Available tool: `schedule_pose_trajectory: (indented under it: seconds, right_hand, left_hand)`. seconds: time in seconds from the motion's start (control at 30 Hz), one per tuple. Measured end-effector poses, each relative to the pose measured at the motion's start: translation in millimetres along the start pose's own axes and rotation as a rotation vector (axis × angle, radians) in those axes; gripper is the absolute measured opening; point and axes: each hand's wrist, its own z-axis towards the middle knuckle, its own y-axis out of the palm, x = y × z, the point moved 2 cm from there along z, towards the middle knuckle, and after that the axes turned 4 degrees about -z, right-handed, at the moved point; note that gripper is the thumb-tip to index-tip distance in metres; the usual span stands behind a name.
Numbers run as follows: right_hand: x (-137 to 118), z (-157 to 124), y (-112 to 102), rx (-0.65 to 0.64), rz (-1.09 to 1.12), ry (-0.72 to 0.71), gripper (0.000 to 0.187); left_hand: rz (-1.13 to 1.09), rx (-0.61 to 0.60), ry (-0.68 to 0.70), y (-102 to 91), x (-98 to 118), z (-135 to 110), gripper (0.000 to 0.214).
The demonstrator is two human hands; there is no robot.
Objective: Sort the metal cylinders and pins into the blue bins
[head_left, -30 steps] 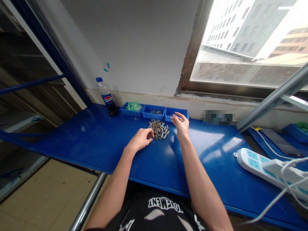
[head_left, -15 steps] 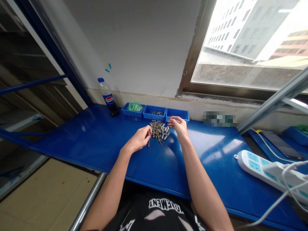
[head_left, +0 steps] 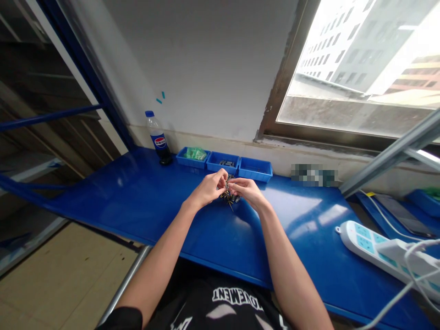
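Note:
Above a pile of small brass-coloured pins and grey metal cylinders, my left hand and my right hand come together, fingertips almost meeting. The fingers of my left hand are closed in a pinch, thumb against forefinger. Thumb and fingers of my right hand are pinched too, right beside the left fingertips. Whatever small part is between them is too small to make out. Both hands cover much of the pile. Just behind it stand a middle blue bin with grey cylinders and a right blue bin.
A left blue bin holds a green plastic bag. Beside it stands a cola bottle. On the right lie a white power strip with cables and a phone. A blue table runs along the wall under the window.
My right hand has moved left and down from near the right bin and now meets my left hand over the pile. My left hand has shifted slightly right and up.

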Motion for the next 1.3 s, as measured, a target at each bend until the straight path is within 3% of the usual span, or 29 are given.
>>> schedule_pose_trajectory:
  seconds: [0.13, 0.27, 0.37, 0.57, 0.7, 0.87, 1.03, 1.3]
  right_hand:
    - [4.6, 6.8, -4.1, 0.095, -0.024, -0.057, 0.035]
    - [3.4, 11.1, -27.4, 0.531, 0.066, -0.178, 0.045]
    - [3.6, 11.7, -36.9, 0.688, 0.116, -0.211, 0.059]
    - [4.0, 9.6, -29.7, 0.625, 0.083, -0.183, 0.042]
    - [1.2, 8.9, -25.2, 0.508, 0.038, -0.102, 0.037]
    - [-0.1, 7.9, -16.2, 0.317, 0.098, 0.076, 0.043]
    - [1.3, 7.7, -11.2, 0.233, 0.090, 0.004, 0.035]
    - [1.3, 9.2, -8.9, 0.264, 0.069, 0.021, 0.034]
  left_hand:
    - [0.106, 0.042, -0.001, -8.0, -5.9, -5.1, 0.023]
    - [0.226, -0.091, -0.111, -18.5, -25.8, -20.1, 0.022]
    - [0.222, -0.132, -0.157, -21.7, -36.7, -30.1, 0.008]
    - [0.110, -0.055, -0.140, -20.4, -30.3, -27.5, 0.011]
    - [-0.060, 0.046, -0.012, -14.0, -17.3, 0.5, 0.016]
    - [-0.145, 0.145, 0.082, 4.3, -15.4, 31.0, 0.042]
    - [-0.143, 0.219, 0.122, 18.9, -24.1, 25.5, 0.037]
    - [-0.091, 0.240, 0.159, 22.9, -26.3, 18.2, 0.028]
